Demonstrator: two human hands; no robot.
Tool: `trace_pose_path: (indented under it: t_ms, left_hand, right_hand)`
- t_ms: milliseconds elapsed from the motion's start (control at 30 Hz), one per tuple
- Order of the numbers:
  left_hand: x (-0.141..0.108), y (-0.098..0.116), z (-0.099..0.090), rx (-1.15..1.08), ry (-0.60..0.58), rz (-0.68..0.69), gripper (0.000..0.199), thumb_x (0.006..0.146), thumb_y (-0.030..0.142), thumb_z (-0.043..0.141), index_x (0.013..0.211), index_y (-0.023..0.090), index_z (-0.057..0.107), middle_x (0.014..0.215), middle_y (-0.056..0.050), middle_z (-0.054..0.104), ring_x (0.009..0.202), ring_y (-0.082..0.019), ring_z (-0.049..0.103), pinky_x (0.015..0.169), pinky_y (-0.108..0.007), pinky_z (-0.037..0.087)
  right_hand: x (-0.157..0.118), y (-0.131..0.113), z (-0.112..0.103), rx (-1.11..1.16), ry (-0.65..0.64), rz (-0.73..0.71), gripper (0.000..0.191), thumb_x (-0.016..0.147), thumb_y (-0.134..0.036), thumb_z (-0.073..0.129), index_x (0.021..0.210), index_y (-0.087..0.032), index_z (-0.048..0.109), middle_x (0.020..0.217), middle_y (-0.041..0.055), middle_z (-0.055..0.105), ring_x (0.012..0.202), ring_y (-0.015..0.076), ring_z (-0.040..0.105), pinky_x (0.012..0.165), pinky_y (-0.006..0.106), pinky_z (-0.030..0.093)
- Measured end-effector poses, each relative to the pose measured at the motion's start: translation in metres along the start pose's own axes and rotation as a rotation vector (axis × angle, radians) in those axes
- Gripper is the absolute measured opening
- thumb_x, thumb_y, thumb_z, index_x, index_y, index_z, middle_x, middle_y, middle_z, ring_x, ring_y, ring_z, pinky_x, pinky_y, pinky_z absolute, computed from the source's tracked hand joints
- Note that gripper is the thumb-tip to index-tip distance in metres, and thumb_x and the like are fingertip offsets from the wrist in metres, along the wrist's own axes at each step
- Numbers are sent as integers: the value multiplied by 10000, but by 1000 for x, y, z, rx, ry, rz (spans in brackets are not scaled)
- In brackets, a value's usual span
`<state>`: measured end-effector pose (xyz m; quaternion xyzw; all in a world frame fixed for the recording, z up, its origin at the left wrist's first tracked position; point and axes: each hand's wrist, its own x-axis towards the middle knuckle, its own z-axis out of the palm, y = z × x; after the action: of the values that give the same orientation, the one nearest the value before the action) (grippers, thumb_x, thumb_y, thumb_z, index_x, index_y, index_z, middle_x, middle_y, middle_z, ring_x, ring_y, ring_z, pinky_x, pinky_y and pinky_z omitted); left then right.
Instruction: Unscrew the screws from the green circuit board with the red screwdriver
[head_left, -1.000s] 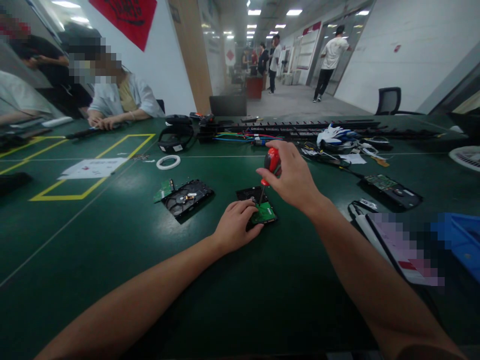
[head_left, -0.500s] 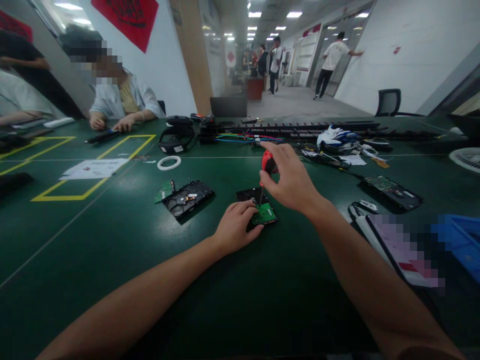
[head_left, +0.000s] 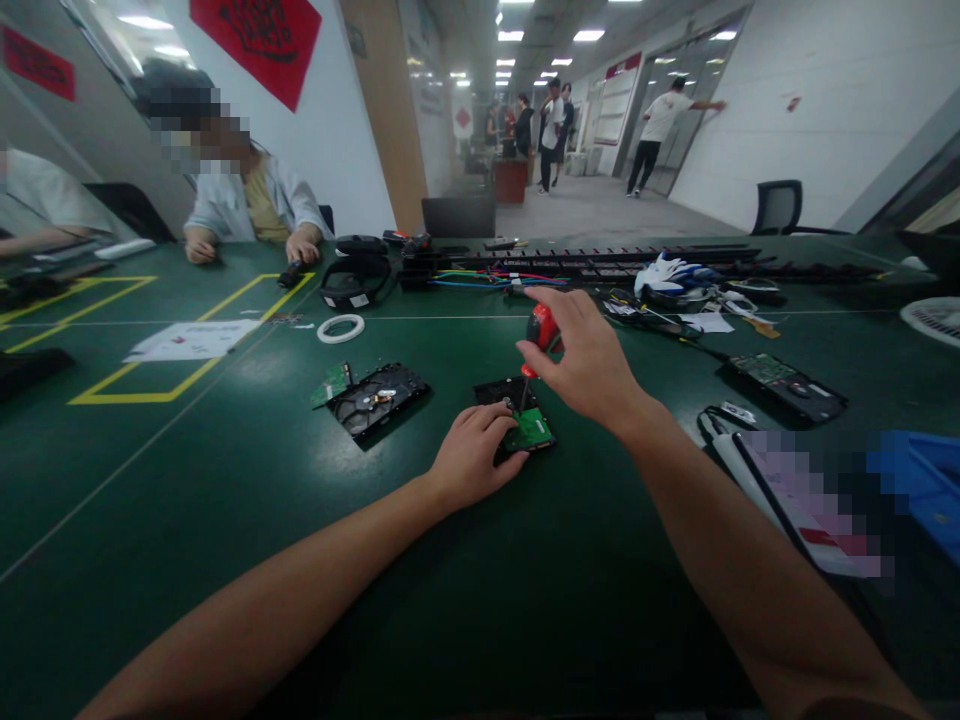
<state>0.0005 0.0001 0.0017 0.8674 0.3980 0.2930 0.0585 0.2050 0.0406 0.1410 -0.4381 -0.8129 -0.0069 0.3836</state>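
Note:
A hard drive (head_left: pixel 534 430) with a green circuit board facing up lies on the table in front of me. My left hand (head_left: pixel 474 452) is closed around its left and near edges, fingers resting on top and thumb along the near side. In my right hand (head_left: pixel 589 358) is a screwdriver (head_left: pixel 541 328) with a red and black handle, held nearly upright. Its shaft points down to the board beside my left fingertips; the tip is too small to make out. Left of the hands lies an opened drive casing (head_left: pixel 379 400) with a loose green board (head_left: pixel 331 385) against it.
Another hard drive (head_left: pixel 784 388) lies to the right, above a phone-like flat item (head_left: pixel 795 510) and a blue bin (head_left: pixel 926 480). A white tape ring (head_left: pixel 340 328) and a paper sheet (head_left: pixel 191 340) are at left. Cables, strips and gloves (head_left: pixel 664 274) line the back. A co-worker (head_left: pixel 255 205) sits across.
The screwdriver's handle has turned a little within my right fingers. My left hand keeps its place on the drive. Across the table, the co-worker's hands have moved apart.

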Motion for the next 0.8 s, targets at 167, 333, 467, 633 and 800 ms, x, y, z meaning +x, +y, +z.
trace_pose_path:
  t_ms: [167,333,467,633,800]
  left_hand:
    - [0,0,-2,12,-9,-4,355,969,390,744,1273,226,663,1427,-127,674,1353,-337,643,1177,-571,506]
    - [0,-1,-1,6,-12,-4,353,973,392,741,1270,217,661,1422,-128,679,1352,-330,643,1173,-561,511]
    - [0,-2,1,-2,-11,-8,355,967,397,748,1273,238,664,1424,-120,678,1343,-327,649,1171,-562,514]
    - [0,-3,1,-5,-2,-5,357,959,400,754,1269,245,668,1418,-113,680,1339,-330,650,1166,-562,516]
    - [0,-3,1,4,-12,-3,355,977,409,738,1275,230,663,1434,-125,674,1361,-333,637,1171,-561,509]
  right_hand:
    - [-1,2,2,27,-1,-47,580,952,-266,634,1520,-206,531,1333,161,626,1192,328,643,1103,547,533]
    - [0,4,3,128,13,-22,618,917,-206,653,1519,-234,517,1390,149,665,1232,326,662,1075,533,566]
    - [0,4,4,111,52,31,610,890,-269,727,1473,-242,549,1371,144,690,1186,342,681,1028,559,582]
    - [0,3,3,104,71,40,595,875,-294,758,1436,-234,568,1415,156,684,1230,365,677,1061,600,570]
    - [0,0,-6,118,149,30,547,897,-304,743,1414,-238,577,1360,140,682,1248,370,656,1030,579,587]
